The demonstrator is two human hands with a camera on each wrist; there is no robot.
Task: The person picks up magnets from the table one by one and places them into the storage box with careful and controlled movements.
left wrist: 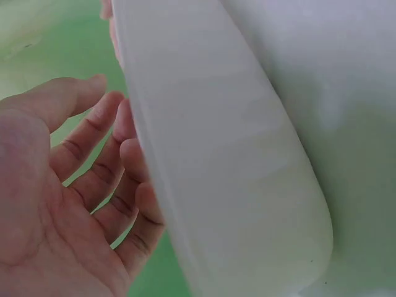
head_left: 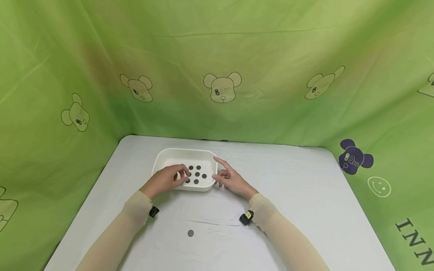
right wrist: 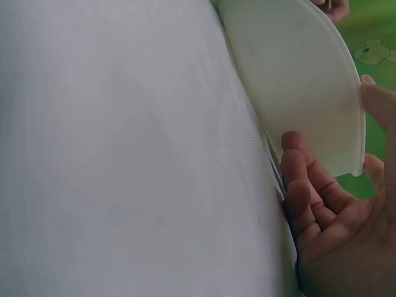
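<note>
A white, shallow plastic basin (head_left: 183, 189) stands on the table with several small dark round discs (head_left: 197, 174) lying flat on its floor. My left hand (head_left: 168, 178) reaches over its near left side, fingers bent down close above the leftmost discs. In the left wrist view, a gap shows between thumb (left wrist: 80, 98) and fingers, and no disc appears among them. At the basin's right end my right hand (head_left: 234, 182) holds the rim: the thumb (right wrist: 378, 102) lies over the edge, the index finger points along it, and the other fingers curl against the outer wall.
One more dark disc (head_left: 190, 233) lies on the white-covered table (head_left: 217, 248) between the forearms, nearer the front. Green cloth (head_left: 264, 116) with printed bear heads hangs behind and at both sides. A small black camera is strapped at each wrist.
</note>
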